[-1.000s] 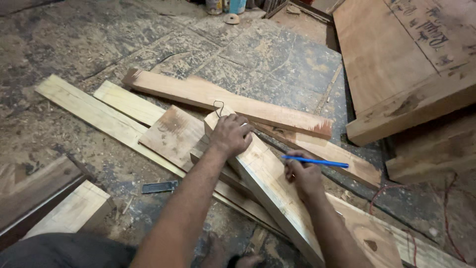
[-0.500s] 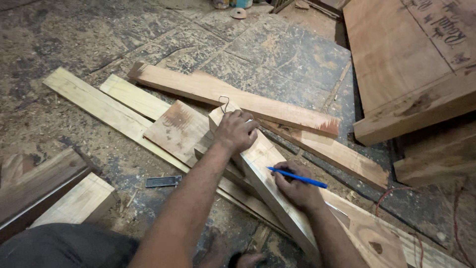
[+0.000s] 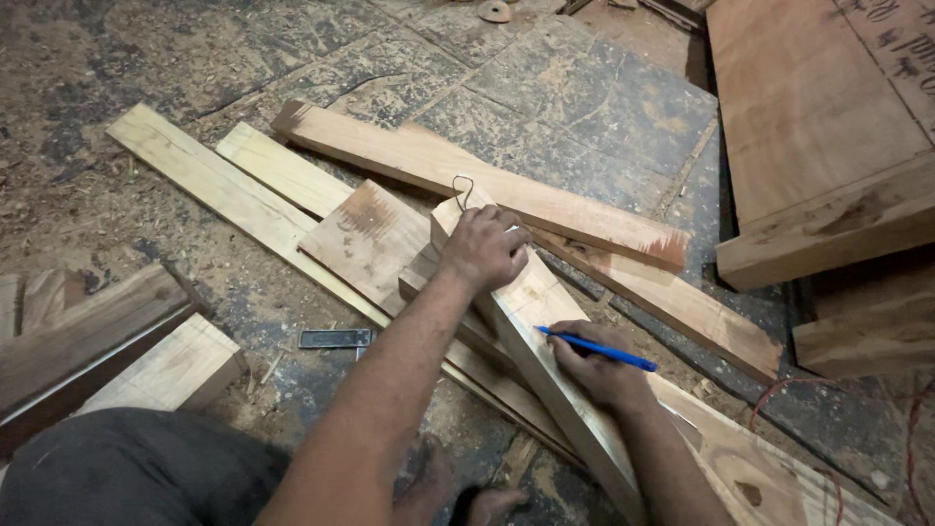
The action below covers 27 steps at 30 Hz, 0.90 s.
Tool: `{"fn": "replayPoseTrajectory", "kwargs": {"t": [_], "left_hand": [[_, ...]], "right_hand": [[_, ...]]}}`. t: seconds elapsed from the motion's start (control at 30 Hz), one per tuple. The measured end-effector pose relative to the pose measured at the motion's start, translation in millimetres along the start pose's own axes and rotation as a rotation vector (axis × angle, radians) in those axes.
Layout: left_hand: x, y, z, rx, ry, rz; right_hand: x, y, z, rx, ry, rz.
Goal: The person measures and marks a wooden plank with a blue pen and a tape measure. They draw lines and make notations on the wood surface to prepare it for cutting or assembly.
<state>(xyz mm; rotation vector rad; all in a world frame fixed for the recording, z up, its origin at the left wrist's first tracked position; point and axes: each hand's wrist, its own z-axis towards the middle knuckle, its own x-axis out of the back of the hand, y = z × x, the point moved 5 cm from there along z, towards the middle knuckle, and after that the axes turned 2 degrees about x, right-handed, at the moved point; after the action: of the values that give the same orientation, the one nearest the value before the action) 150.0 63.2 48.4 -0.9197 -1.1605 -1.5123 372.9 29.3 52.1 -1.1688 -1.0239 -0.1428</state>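
My left hand [image 3: 485, 246] presses down on the far end of a pale wooden plank [image 3: 545, 336] that runs toward me over a pile of boards. A thin metal wire hook [image 3: 462, 188] pokes out just beyond its fingers. My right hand [image 3: 602, 371] rests on the same plank closer to me and grips a blue pen [image 3: 596, 349], whose tip touches the plank's top face.
Several long boards [image 3: 458, 175] lie crossed on the dusty stone floor [image 3: 146, 58]. A small metal square [image 3: 335, 338] sits on the floor to the left. Thick timber blocks [image 3: 107, 331] lie at lower left, a large wooden panel [image 3: 828, 127] at upper right, red wire [image 3: 779, 394] at right.
My right hand has slid along the plank toward my left hand and lowered the pen tip onto the wood. The view has shifted slightly; my left hand stays pressed on the plank.
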Motion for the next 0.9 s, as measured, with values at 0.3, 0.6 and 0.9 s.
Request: {"fn": "replayPoseTrajectory", "kwargs": {"t": [0.3,0.6,0.9], "left_hand": [[-1.2,1.2,-0.8,0.010,0.011,0.029],[6.2,3.0,-2.5,0.031,0.011,-0.024],[1.3,2.5,-1.2,0.021,-0.013,-0.014]], "right_hand": [[-2.9,13.2,0.8,0.045,0.000,-0.008],[-1.5,70.5,-1.2,-0.165,0.228,0.612],[0.8,39.6,-2.8,-0.084,0.146,0.286]]}}
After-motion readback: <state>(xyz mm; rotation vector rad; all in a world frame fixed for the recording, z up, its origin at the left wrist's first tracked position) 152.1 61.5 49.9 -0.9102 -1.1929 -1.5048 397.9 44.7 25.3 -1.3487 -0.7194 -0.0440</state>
